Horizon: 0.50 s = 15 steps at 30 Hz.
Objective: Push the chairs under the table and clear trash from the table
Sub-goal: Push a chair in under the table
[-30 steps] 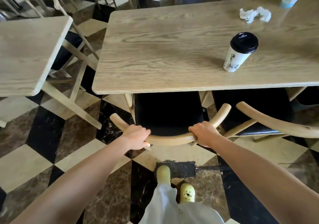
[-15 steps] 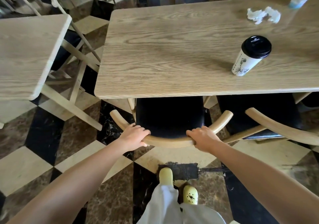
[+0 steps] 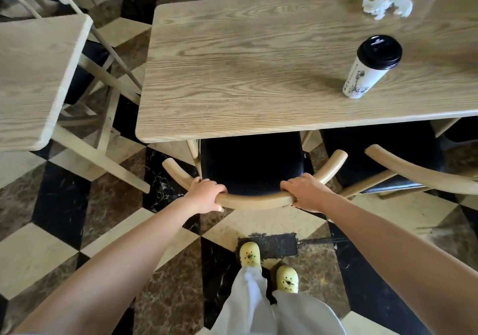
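While both our hands grip its curved back rail, the pale wooden chair with the black padded seat point(image 3: 249, 169) sits at the middle of the frame, the front of its seat tucked beneath the near edge of the light oak-grain bench point(image 3: 245, 76). Our left hand point(image 3: 205, 196) is wrapped over the rail's left part and our right hand point(image 3: 304, 192) is clamped on its right part, the two held apart with bare rail between them. Just to the right, a second pale wooden chair with a black seat point(image 3: 388, 164) stands partly under the same bench, its curved rail reaching toward the right edge of the frame.

On the bench at the right stands a tall white paper cup with a black lid point(image 3: 370, 68), upright, and farther up, near the upper right corner, lies a crumpled white tissue point(image 3: 385, 5), well apart from the cup. A second light wooden bench point(image 3: 33, 76) fills the left of the frame. At the bottom centre, our yellow clogs point(image 3: 249, 256) rest on the checkered marble floor point(image 3: 62, 205).
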Available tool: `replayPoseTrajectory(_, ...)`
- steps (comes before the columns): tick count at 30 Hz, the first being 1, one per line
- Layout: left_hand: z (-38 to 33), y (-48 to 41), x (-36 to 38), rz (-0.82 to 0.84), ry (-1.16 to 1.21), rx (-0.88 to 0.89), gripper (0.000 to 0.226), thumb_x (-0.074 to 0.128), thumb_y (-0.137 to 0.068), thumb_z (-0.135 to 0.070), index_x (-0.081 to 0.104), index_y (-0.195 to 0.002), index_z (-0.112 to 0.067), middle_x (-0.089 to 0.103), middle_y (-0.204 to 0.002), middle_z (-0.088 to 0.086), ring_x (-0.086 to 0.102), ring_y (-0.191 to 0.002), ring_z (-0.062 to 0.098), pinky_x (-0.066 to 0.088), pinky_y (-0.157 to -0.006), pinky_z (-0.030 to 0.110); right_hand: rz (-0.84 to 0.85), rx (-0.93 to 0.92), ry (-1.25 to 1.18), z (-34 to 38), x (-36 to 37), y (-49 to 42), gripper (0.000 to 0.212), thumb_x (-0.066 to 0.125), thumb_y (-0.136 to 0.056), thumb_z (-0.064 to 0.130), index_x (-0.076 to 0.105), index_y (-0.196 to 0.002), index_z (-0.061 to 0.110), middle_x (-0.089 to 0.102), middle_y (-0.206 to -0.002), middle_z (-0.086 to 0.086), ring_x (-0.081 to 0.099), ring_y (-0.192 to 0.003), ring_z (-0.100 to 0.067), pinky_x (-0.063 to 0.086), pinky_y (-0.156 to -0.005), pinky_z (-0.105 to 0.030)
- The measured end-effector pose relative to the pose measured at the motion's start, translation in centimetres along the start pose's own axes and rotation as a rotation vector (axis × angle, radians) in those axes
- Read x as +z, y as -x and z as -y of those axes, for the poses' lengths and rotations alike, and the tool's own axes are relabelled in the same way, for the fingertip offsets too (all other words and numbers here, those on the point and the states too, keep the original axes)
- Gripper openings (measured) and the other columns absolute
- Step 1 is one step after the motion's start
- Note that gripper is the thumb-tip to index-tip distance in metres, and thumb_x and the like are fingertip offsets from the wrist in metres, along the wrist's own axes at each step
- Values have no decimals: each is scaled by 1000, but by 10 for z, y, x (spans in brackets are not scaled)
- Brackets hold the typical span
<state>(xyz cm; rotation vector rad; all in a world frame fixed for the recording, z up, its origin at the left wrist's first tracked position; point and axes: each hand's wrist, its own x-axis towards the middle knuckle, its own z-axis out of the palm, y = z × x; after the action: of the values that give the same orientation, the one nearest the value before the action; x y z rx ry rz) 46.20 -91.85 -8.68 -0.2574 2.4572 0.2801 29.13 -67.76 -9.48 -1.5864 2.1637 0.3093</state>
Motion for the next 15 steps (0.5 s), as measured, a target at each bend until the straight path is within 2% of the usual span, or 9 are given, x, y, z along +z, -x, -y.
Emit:
replayPoseTrajectory(3,-8,-4,-6,81,-5,-23,48,68,-82,-34,53,-126,-22,62,-120,1,55,-115,25,32,-105,42,-18,109,-79,9,2,2,26,53,-89,20,51,-115,22,61,-111,0,52,-108,-23,33,-95,-35)
replayPoseTrajectory(5,-14,-5,-9,168,40,-15,55,72,-78,-31,52,-127,-19,61,-122,3,57,-110,25,42,-93,36,-8,153,-130,12,1,3,30,55,-88,21,52,-118,24,60,-115,1,49,-112,-22,31,-99,-35)
replayPoseTrajectory(8,-22,-6,-21,276,109,7,64,72,-78,-33,46,-134,-18,57,-128,3,58,-110,23,46,-85,30,-4,148,-206,10,-1,10,38,55,-89,21,53,-126,26,60,-123,3,49,-119,-20,29,-108,-33)
replayPoseTrajectory(11,-33,-9,-37,326,87,52,67,68,-81,-41,42,-138,-18,53,-135,3,55,-114,22,47,-88,31,-42,144,-277,5,-3,21,43,56,-89,24,51,-132,27,57,-130,6,46,-125,-18,25,-114,-32)
replayPoseTrajectory(15,-58,-13,-63,369,-17,120,72,63,-85,-46,34,-145,-20,42,-148,3,46,-129,24,45,-99,36,-101,220,-466,-1,-8,40,46,58,-91,20,51,-137,26,51,-141,7,36,-136,-14,19,-117,-30)
